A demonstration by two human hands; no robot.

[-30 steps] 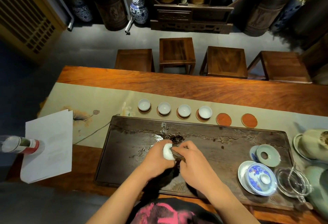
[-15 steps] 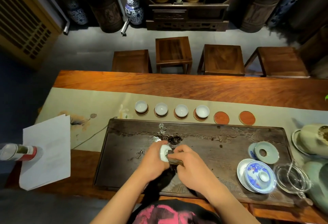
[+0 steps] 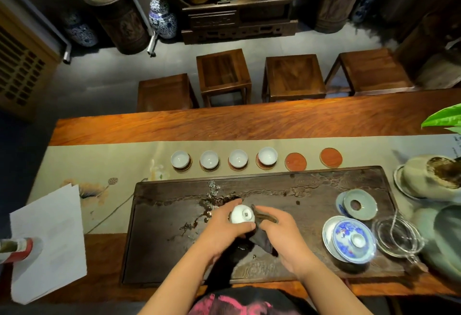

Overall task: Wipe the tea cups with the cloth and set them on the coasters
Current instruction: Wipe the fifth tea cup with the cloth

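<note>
My left hand (image 3: 225, 230) grips a small white tea cup (image 3: 241, 213), tipped so its base with a blue mark faces up. My right hand (image 3: 279, 235) holds a dark brown cloth (image 3: 262, 236) pressed against the cup's right side. Both hands hover over the dark wooden tea tray (image 3: 162, 252). Beyond the tray, several white cups (image 3: 209, 159) sit on coasters in a row. Two red coasters (image 3: 295, 162) (image 3: 331, 157) at the row's right end are bare.
A blue-and-white lidded bowl (image 3: 351, 238), a celadon lid (image 3: 359, 204) and a glass pitcher (image 3: 396, 237) sit at the tray's right. Pale ceramic vessels (image 3: 429, 177) stand further right. White paper (image 3: 47, 235) and a bottle (image 3: 15, 248) lie left. Stools (image 3: 223, 75) stand behind the table.
The cup has been turned in my left hand, so its base now faces up. The cloth has shifted from the cup's rim to its right side.
</note>
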